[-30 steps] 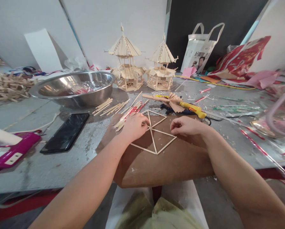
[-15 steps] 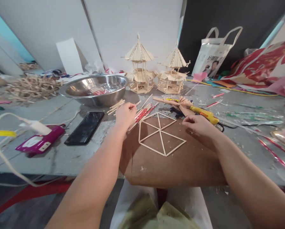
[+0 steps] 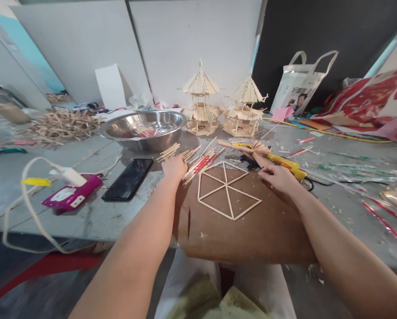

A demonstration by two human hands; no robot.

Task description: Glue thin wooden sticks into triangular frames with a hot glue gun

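My left hand (image 3: pixel 175 167) rests at the bundles of plain wooden sticks (image 3: pixel 168 152), its fingers pointing forward and mostly hidden behind the back of the hand. Right beside it lies a bunch of sticks with red wrapping (image 3: pixel 201 164). A flat wheel-like frame of sticks (image 3: pixel 229 201), with spokes meeting in the middle and a gap in its rim at the right, lies on the brown board (image 3: pixel 251 239). My right hand (image 3: pixel 278 178) hovers or rests over the board's right part, fingers curled together and no object visible in them. Just beyond it is a yellow glue gun (image 3: pixel 289 166).
Two stick pagodas (image 3: pixel 201 106) stand at the back beside a steel basin (image 3: pixel 142 133). A black phone (image 3: pixel 128 179) and a purple power strip (image 3: pixel 72 195) with a looped cable lie left. Plastic-wrapped strips (image 3: pixel 384 221) and a white bag (image 3: pixel 294 88) are on the right.
My left hand has left the stick frame and moved left to the wooden stick bundles. My right hand stays near the frame's right side. The camera view has swung left.
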